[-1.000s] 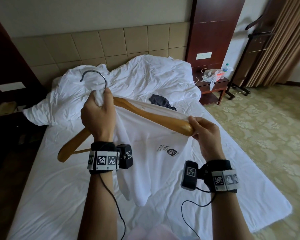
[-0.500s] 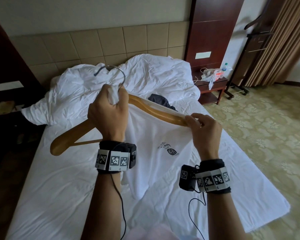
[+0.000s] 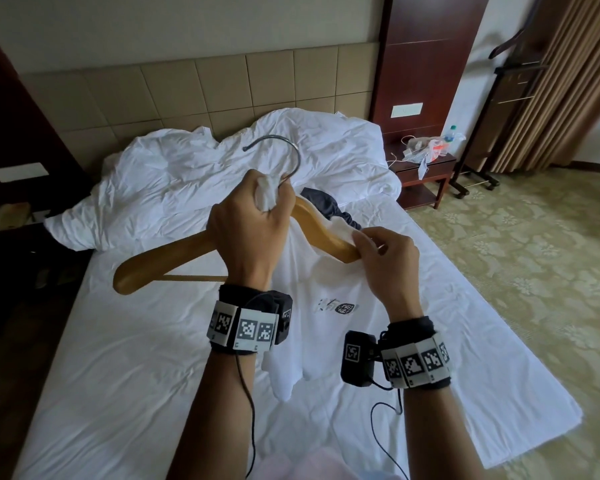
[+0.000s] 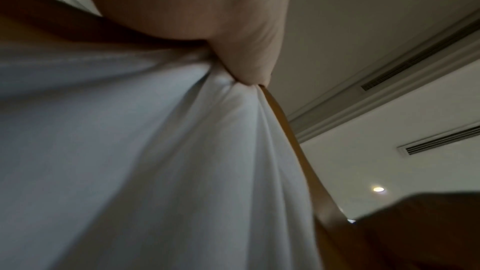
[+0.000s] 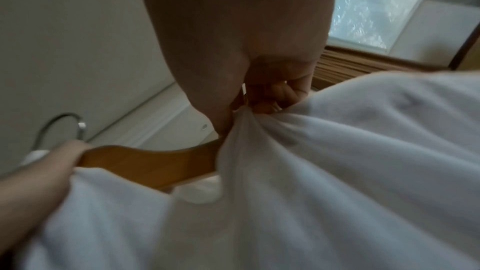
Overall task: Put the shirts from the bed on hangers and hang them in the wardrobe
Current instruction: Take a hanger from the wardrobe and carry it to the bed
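Beneath our left hand, which grips a wad of the white shirt and the wooden hanger at its hook, the shirt dangles over the bed. Our right hand, pinching fabric, has slid inward along the hanger's arm, so we judge that shoulder nearly seated.

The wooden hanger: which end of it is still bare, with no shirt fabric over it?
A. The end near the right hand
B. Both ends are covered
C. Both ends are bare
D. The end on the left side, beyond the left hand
D: in the head view the left end of the wooden hanger sticks out uncovered, while the right hand pinches the white shirt over the other end.
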A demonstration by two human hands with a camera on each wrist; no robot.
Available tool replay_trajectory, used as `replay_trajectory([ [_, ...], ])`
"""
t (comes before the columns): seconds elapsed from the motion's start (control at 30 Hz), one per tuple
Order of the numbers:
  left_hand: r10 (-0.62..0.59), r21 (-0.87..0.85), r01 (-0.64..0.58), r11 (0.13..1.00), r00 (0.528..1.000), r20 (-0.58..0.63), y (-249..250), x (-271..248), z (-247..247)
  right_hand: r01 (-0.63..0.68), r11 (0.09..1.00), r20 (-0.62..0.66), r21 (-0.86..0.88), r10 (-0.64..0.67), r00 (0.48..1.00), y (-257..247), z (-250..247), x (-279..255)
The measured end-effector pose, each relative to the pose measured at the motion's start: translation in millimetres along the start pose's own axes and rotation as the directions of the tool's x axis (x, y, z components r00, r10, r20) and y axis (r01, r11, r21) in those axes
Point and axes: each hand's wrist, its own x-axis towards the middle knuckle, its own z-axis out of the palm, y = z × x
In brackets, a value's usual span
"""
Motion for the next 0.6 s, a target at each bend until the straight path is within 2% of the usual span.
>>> replay_trajectory([
  [0.2,0.05,0.001,-0.051,0.999,0.988,0.143,19.1,-15.2,17.5,0.035,0.959,0.061,0.28,-0.055,0.997,-39.9,12.3,-6.8],
  [0.3,0.026,-0.002,-0.026,1.0,0.984,0.176,19.9,-19.0,23.6,-0.05,0.875,0.111,0.482,-0.004,0.994,-49.1,10.7,-6.9],
  [0.47,-0.038,0.041,0.029,0.999,0.968,0.249,13.4,-21.7,31.8,-0.19,0.808,0.201,0.558,0.09,0.975,-48.9,0.4,-5.7],
  [0.6,-0.026,0.06,0.008,0.998,0.952,0.306,11.7,-24.5,34.2,-0.225,0.741,0.305,0.633,0.029,0.952,-41.9,-4.8,-0.1],
])
